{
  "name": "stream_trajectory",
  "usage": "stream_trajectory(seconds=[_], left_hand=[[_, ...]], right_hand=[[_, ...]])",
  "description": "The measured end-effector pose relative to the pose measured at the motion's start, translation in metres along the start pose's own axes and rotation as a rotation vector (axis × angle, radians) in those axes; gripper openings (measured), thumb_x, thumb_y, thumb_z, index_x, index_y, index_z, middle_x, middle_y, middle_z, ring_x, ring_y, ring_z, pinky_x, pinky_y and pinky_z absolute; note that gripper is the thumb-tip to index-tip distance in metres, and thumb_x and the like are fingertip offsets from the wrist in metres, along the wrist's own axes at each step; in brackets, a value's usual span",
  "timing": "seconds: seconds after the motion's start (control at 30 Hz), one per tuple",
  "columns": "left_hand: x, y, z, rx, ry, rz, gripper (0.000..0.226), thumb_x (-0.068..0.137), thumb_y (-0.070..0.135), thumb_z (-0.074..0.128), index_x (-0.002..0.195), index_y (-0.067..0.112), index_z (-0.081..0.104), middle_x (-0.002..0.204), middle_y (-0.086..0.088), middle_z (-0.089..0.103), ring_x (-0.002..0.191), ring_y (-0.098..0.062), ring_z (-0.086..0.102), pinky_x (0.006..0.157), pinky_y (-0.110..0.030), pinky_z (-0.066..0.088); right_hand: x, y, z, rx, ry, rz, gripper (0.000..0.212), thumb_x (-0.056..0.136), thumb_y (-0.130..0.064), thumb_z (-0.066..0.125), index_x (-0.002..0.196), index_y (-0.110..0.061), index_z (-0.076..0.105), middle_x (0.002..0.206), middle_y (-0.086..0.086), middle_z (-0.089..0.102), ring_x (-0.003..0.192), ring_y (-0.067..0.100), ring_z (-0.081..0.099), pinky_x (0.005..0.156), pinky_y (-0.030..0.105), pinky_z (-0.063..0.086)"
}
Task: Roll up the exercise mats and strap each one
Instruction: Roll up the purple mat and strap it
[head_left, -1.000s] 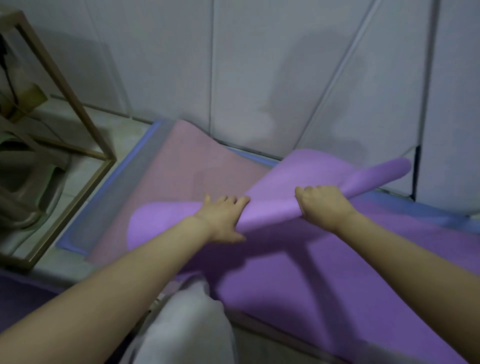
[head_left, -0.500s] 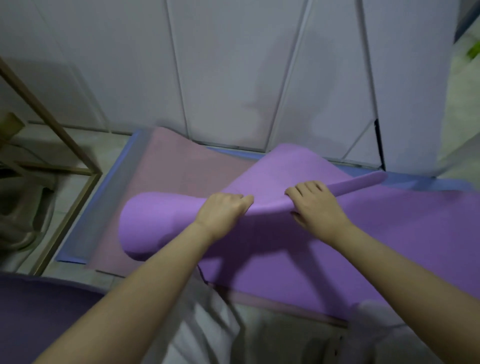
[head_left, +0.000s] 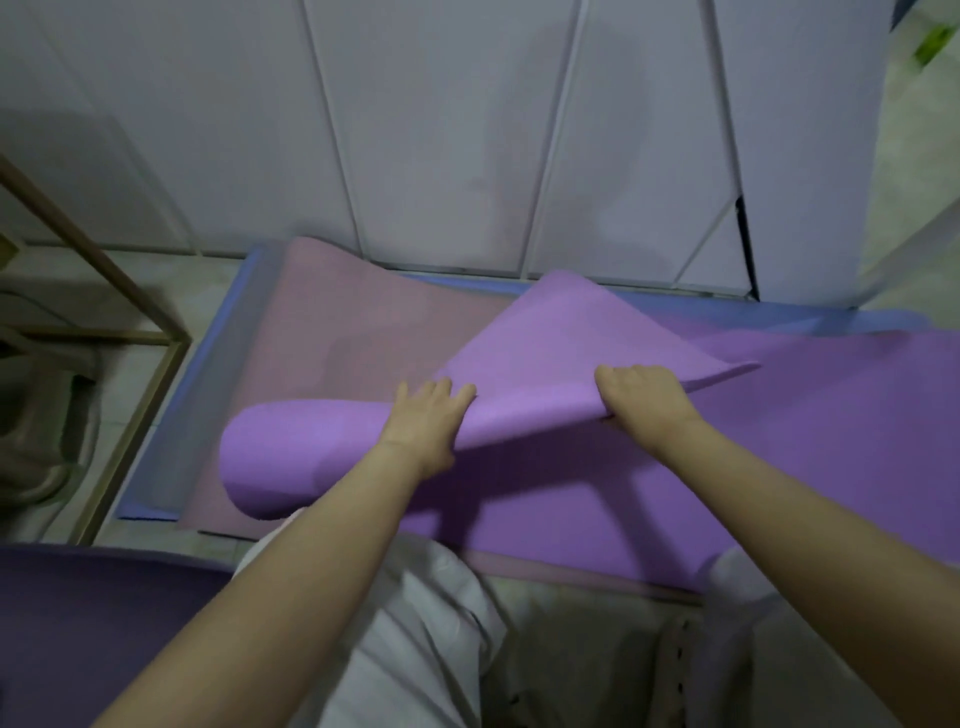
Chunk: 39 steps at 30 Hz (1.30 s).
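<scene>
Loosely folded purple mat (head_left: 571, 353), left hand (head_left: 423, 421) flat on top, right hand (head_left: 644, 400) gripping its edge

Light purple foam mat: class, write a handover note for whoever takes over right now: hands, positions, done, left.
Left hand: flat on the curled end of the light purple foam mat.
Right hand: grips that mat's lifted edge.
It lies on a pink mat, over a blue mat; a dark purple mat lies nearer.
Done: first loose turn started.
Left: tighten, roll up, strap each mat.
</scene>
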<state>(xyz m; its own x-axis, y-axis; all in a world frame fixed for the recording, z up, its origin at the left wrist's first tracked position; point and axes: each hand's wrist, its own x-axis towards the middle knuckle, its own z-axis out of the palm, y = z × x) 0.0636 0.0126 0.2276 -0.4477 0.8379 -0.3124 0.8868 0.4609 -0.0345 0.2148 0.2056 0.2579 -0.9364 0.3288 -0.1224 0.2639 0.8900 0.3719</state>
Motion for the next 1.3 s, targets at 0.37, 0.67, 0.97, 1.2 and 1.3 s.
stream_trajectory(seconds=[0.37,0.67,0.97,1.2,1.3], left_hand=[[0.008,0.033,0.011,-0.067,0.101,0.158,0.05,0.088,0.034,0.061,0.124,0.009,0.039,0.126,-0.01,0.05,0.116,-0.03,0.049,0.088,-0.037,0.036],[0.004,0.041,0.0,-0.062,0.142,0.2,0.018,0.091,0.008,0.041,0.105,0.013,0.052,0.11,-0.014,0.061,0.102,-0.035,0.057,0.071,-0.038,0.036],[-0.016,0.087,0.04,0.043,0.27,0.08,0.04,0.07,0.024,0.075,0.1,0.014,0.051,0.088,-0.005,0.062,0.082,-0.025,0.061,0.074,-0.036,0.041],[-0.046,0.122,0.084,-0.116,0.135,-0.013,0.05,0.06,0.02,0.082,0.098,0.016,0.049,0.08,-0.005,0.06,0.075,-0.024,0.06,0.075,-0.035,0.052],[-0.044,0.115,0.075,-0.119,0.019,0.048,0.035,0.088,0.011,0.055,0.122,0.013,0.047,0.111,-0.01,0.062,0.104,-0.031,0.059,0.079,-0.036,0.044]], right_hand=[[-0.017,-0.045,-0.005,0.022,-0.275,0.029,0.028,0.094,-0.015,0.049,0.12,-0.007,0.051,0.119,0.011,0.063,0.109,0.029,0.061,0.083,0.032,0.046],[-0.04,-0.044,0.004,-0.063,0.48,0.034,0.018,0.075,-0.004,0.036,0.084,-0.011,0.05,0.072,0.009,0.052,0.068,0.027,0.051,0.073,0.036,0.03],[-0.061,-0.053,0.028,0.112,-0.258,-0.06,0.047,0.085,-0.045,0.063,0.114,-0.009,0.053,0.108,0.009,0.067,0.097,0.027,0.066,0.072,0.032,0.048],[-0.079,-0.066,0.043,0.168,-0.556,-0.068,0.045,0.093,-0.04,0.054,0.126,-0.011,0.051,0.127,0.011,0.058,0.115,0.029,0.057,0.089,0.035,0.045],[-0.078,-0.059,0.04,0.137,-0.509,-0.114,0.045,0.09,-0.042,0.057,0.122,-0.011,0.052,0.121,0.009,0.061,0.11,0.028,0.059,0.083,0.034,0.046]])
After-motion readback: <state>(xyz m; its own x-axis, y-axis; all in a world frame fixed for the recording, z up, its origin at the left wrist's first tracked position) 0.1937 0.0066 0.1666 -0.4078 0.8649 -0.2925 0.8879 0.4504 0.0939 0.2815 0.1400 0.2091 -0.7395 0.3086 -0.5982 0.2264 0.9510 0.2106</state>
